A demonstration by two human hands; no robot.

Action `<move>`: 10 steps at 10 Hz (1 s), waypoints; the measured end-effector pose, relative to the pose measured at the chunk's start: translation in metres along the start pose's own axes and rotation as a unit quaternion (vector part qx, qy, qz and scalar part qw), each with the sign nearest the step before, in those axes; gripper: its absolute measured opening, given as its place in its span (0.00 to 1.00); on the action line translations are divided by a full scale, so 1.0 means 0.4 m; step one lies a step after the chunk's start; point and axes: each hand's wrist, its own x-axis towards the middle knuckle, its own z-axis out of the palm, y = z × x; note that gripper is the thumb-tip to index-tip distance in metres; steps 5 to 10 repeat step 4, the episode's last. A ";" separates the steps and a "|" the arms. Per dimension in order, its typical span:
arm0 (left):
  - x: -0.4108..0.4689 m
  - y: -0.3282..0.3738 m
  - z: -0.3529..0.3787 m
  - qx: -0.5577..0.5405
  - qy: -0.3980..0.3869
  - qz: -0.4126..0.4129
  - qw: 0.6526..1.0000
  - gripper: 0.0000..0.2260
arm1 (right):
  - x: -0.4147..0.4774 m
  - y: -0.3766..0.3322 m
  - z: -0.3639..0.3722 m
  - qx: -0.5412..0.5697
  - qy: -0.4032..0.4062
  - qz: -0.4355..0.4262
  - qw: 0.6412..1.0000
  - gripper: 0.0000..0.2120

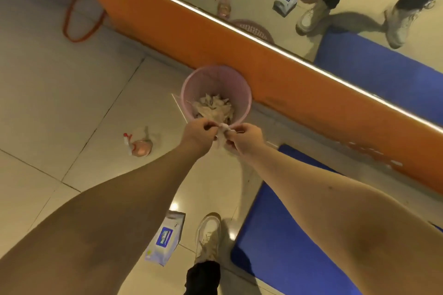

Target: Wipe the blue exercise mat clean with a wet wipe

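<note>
Up at arm's length by the near rim of the pink bin (pixel 187 86), pinching a small wet wipe (pixel 221 137) between both hands; left hand (pixel 199 132) nipping one edge with curled fingertips, right hand (pixel 247 137) nipping the other, no fingers spread; wipe bunched between them, right at the bin's edge, well apart from the blue mat (pixel 275 235) down on the floor to the right; could be the throwing-away stage, could be an unfolding, hard to call from here.

Reads as featherweight, limp and damp; likely to cling to itself and to fingertips, easy to tear if tugged hard; best taken by an edge or a corner with a light pinch, then flattened under the palm for any wiping; no stiffness to push with.

Hard to make out: dirty or fresh, no telling; the fold of it mostly lost behind the knuckles; bottom of the bin buried under a heap of pale used wipes (pixel 213 108); part of the mat covered by the right forearm (pixel 335 211), the rest running out of shot; label on the wipe packet (pixel 164 239) beside the shoe (pixel 208 235) too blurred to read.
</note>
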 end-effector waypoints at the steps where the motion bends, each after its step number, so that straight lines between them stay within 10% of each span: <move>1: 0.146 -0.079 0.033 -0.006 -0.017 -0.018 1.000 0.06 | 0.169 0.020 0.060 0.000 0.045 0.004 0.999 0.05; 10: 0.260 -0.158 0.071 0.045 -0.035 -0.058 0.997 0.09 | 0.276 0.028 0.092 0.020 0.022 0.037 0.999 0.11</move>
